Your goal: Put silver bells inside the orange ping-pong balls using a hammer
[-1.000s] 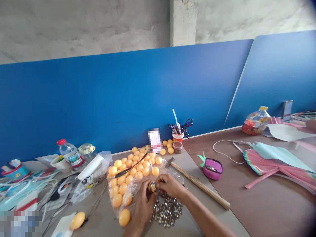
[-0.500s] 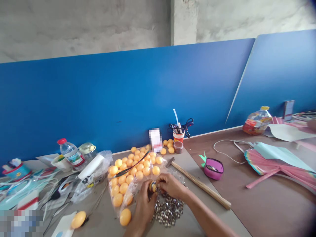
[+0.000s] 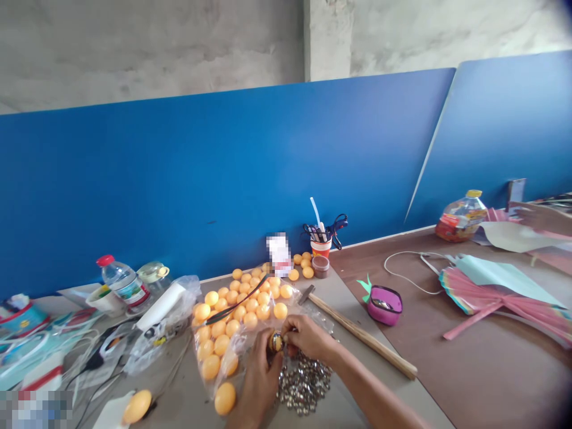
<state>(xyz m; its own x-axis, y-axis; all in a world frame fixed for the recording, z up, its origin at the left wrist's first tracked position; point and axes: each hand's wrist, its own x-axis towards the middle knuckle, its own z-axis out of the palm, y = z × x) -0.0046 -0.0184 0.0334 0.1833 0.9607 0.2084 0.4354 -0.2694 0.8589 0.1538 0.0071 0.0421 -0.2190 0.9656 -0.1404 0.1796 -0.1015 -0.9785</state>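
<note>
My left hand [image 3: 259,372] and my right hand [image 3: 307,337] meet low in the middle, both closed on one small orange ball [image 3: 276,342] that carries shiny bits. Right under the hands lies a heap of small silver pins [image 3: 304,384]. To the left a clear plastic bag [image 3: 232,325] holds several orange balls, with a dark strip lying across them. A loose orange ball [image 3: 224,398] rests by my left wrist.
A hammer with a wooden handle [image 3: 363,336] lies right of my hands. A pink pouch [image 3: 384,305], a white cable [image 3: 409,271], a folded paper fan [image 3: 500,295] and a plastic bottle [image 3: 462,217] lie further right. Another person's hand [image 3: 543,217] shows at the far right. Bottles and cups crowd the left.
My hands stay together on the ball. The view has shifted slightly. The other person's hand at the far right has come further into view.
</note>
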